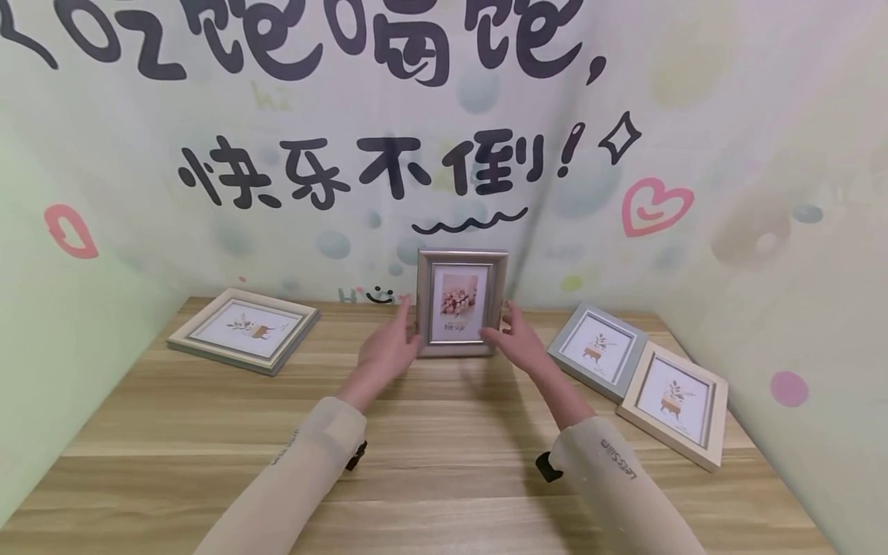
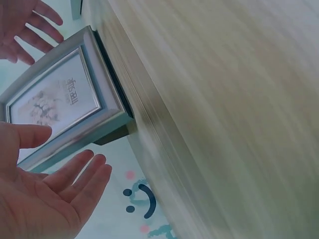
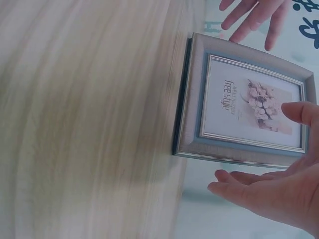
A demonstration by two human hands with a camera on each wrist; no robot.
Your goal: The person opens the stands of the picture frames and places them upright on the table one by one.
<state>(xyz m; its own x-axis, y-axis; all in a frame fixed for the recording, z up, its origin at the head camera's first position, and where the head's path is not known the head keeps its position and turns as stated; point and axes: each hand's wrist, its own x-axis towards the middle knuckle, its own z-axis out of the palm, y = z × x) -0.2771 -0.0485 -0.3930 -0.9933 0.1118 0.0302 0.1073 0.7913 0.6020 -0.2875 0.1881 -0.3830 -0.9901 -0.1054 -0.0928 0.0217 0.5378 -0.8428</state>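
Steadying the silvery frame (image 1: pixel 463 302), upright near the middle of the back edge of the worktop (image 1: pixel 444 462), probably calls for light, even pressure from both sides; left hand (image 1: pixel 385 348) and right hand (image 1: pixel 519 341) flank it, fingers extended, neither grip closed round it, contact unclear.

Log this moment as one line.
left hand: open, beside standing frame | right hand: open, opposite side | blue-gray frame: lying on table

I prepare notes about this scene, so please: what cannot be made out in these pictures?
- Upright frame: back mostly hidden by its front, all views.
- Small print near "free style": too blurred, right wrist view.
- Right hand: cut off by left edge, left wrist view.
- Top wall lettering: cut by top edge, head view.
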